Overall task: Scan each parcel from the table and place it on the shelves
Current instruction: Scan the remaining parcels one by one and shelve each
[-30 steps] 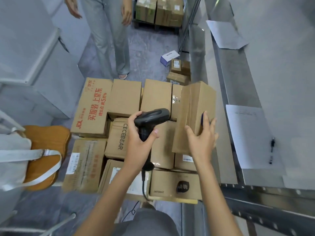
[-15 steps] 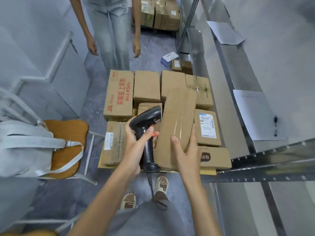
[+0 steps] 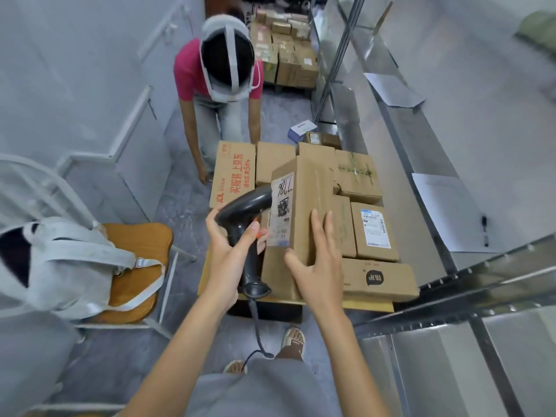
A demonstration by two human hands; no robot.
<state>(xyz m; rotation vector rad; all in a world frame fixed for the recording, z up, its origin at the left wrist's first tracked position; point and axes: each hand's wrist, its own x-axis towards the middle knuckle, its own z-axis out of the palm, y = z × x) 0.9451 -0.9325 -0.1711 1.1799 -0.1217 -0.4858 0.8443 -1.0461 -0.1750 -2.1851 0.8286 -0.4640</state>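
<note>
My left hand (image 3: 228, 248) grips a black barcode scanner (image 3: 245, 218) by its handle, with the head aimed right at a tall cardboard parcel (image 3: 304, 188). The parcel's white shipping label (image 3: 281, 209), with handwritten digits, faces the scanner. My right hand (image 3: 319, 263) holds the parcel from its near right side, thumb on the label face and fingers up the brown side. The parcel is raised above a low table (image 3: 370, 305) packed with several other cardboard parcels (image 3: 373, 227).
Metal shelves (image 3: 427, 164) run along the right, with paper sheets (image 3: 442, 209) and a pen. Another person (image 3: 219, 94) bends over the far side of the parcels. A wooden chair (image 3: 144, 242) with a grey bag (image 3: 66, 266) stands at left. The scanner cable (image 3: 255, 329) hangs down.
The parcel has been turned so its labelled face points at the scanner. The view has pulled back. The other person has bent down toward the boxes.
</note>
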